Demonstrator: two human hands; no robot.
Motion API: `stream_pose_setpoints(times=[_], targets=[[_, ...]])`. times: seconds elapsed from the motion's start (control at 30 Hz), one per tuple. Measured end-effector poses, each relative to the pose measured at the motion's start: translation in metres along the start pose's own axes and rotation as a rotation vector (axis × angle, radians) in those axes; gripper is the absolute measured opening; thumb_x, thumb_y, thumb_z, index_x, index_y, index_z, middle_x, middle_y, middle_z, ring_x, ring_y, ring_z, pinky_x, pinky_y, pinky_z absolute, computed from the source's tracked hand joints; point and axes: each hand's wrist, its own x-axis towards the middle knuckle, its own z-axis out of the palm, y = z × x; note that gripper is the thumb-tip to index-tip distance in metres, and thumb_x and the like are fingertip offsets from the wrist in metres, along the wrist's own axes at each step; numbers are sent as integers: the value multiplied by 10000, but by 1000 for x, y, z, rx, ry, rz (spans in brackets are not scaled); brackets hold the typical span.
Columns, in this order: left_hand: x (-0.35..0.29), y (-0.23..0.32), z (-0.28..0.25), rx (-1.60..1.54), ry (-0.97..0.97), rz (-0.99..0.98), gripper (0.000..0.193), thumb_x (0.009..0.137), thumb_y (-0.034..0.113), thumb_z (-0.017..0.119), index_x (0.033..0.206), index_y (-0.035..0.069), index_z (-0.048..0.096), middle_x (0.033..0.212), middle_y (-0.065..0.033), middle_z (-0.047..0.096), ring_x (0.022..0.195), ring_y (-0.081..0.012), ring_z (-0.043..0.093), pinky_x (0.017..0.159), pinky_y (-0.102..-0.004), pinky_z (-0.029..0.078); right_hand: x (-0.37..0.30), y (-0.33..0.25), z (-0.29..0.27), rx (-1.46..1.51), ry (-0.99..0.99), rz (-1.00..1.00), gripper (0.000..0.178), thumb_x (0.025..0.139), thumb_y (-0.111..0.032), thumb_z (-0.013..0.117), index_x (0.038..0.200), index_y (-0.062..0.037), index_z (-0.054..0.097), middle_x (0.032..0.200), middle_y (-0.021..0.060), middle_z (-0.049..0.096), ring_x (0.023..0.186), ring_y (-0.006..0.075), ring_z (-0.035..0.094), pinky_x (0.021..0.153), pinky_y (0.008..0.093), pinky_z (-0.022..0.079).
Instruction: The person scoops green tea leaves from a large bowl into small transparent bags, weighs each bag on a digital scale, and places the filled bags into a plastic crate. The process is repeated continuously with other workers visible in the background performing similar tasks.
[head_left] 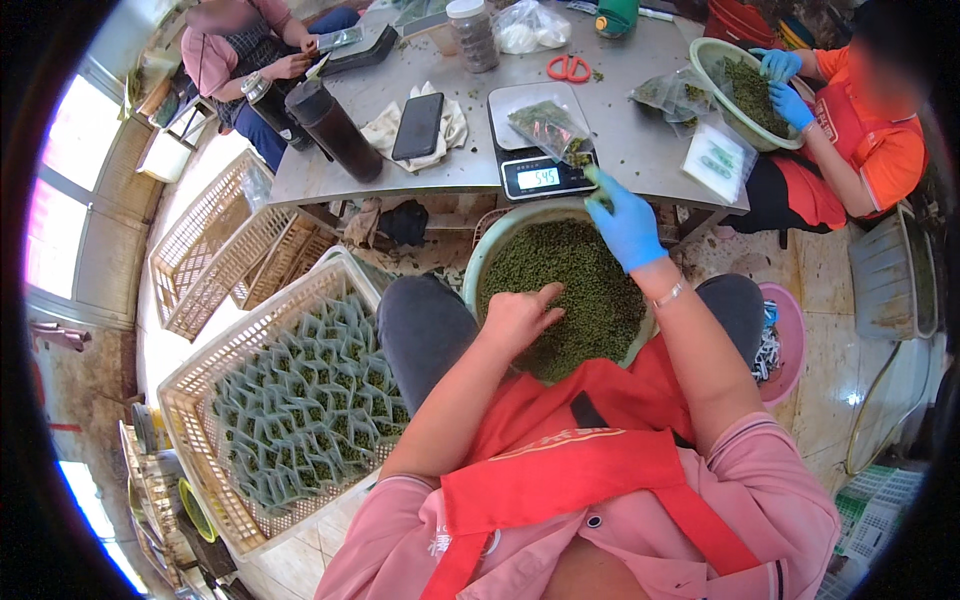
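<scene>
My left hand (522, 318), bare, hovers over a pale green basin (478, 262) full of small green berries (565, 275) like green peppercorns. Its fingers are apart and it holds nothing. My right hand (628, 222), in a blue glove, reaches past the basin's far rim to the front of a digital scale (546, 178). Its fingers are drawn together, with something greenish at their tips that I cannot make out. A clear bag (550, 130) partly filled with green berries lies on the scale's pan, close to those fingertips.
Filled bags (310, 400) stand packed in a plastic crate (178, 400) at left. On the metal table (455, 185) are a phone (418, 126), a dark flask (335, 130), red scissors (569, 68) and flat bags (718, 160). Co-workers sit at far left and right. A pink basin (790, 345) stands at right.
</scene>
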Motion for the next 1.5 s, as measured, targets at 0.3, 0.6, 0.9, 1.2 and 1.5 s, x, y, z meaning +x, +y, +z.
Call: stream_pose_setpoints(times=[0.3,0.6,0.9,1.2,1.5], targets=[[4,-7,6,-376,274,-60,348,818,204,637,1148,129,555,865,-102,671,610,-211,632,592,-338,515,12,11,10,328,-2,145,190,813,-123,611,989,-50,618,807,90,639,613,156,605,599,273,486],[25,7,-11,-1225,43,-276,348,872,61,555,1202,-19,479,946,-100,650,642,-113,593,604,-251,502,-41,2,-1,752,-410,266,122,821,-52,605,933,-5,624,785,53,625,614,117,593,578,243,487],[13,-2,-12,-1306,94,-248,223,913,129,526,1059,-38,550,706,-73,606,560,-131,581,531,-241,481,-47,19,9,116,-224,-180,243,791,-100,631,1026,-38,625,899,114,622,812,214,611,730,292,486],[11,-4,-10,-1235,57,-251,255,892,124,562,1080,-49,556,715,-68,611,566,-117,572,531,-244,484,-58,-12,6,315,-362,-110,233,782,-96,619,1008,-42,638,942,146,632,853,271,615,785,331,482],[7,-1,-15,-1148,48,-263,264,918,152,529,1085,-44,589,742,-69,635,601,-101,575,575,-228,480,-27,-4,-9,222,-36,-12,114,790,-72,605,893,-24,616,779,78,633,682,184,617,624,294,490]])
